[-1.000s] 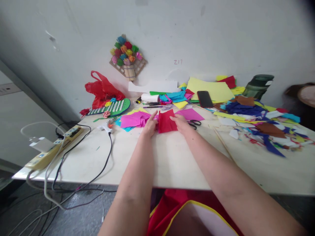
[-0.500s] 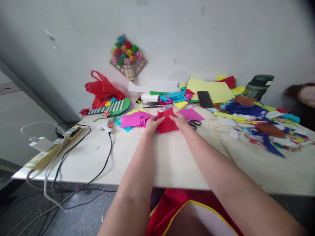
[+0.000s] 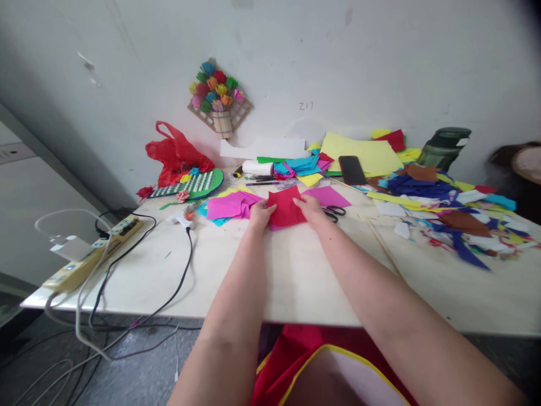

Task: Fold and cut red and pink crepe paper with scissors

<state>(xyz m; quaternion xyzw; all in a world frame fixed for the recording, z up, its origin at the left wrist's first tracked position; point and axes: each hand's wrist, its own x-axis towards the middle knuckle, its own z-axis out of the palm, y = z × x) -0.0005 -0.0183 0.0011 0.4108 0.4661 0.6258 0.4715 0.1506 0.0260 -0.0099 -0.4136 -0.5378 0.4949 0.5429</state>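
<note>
A red square of paper (image 3: 286, 207) is held between my two hands over the middle of the table, with a strip of magenta showing under its lower edge. My left hand (image 3: 261, 216) pinches its left edge, thumb on top. On the opposite edge, my right hand (image 3: 310, 210) grips it the same way. Magenta sheets (image 3: 232, 205) lie just left of my left hand, over blue and yellow ones. Behind my right hand rests another magenta sheet (image 3: 329, 197), and black-handled scissors (image 3: 335, 212) lie beside that hand, partly hidden.
To the right spreads a heap of coloured scraps (image 3: 448, 197) near a dark green bottle (image 3: 446, 148). A phone (image 3: 352, 170) lies on yellow sheets. On the left are a power strip (image 3: 93, 256), cables, a glue gun (image 3: 185, 219) and a red plastic bag (image 3: 177, 152).
The red paper now lies flatter and squarer between my hands; its raised, curled left corner has gone down. Both hands have barely moved.
</note>
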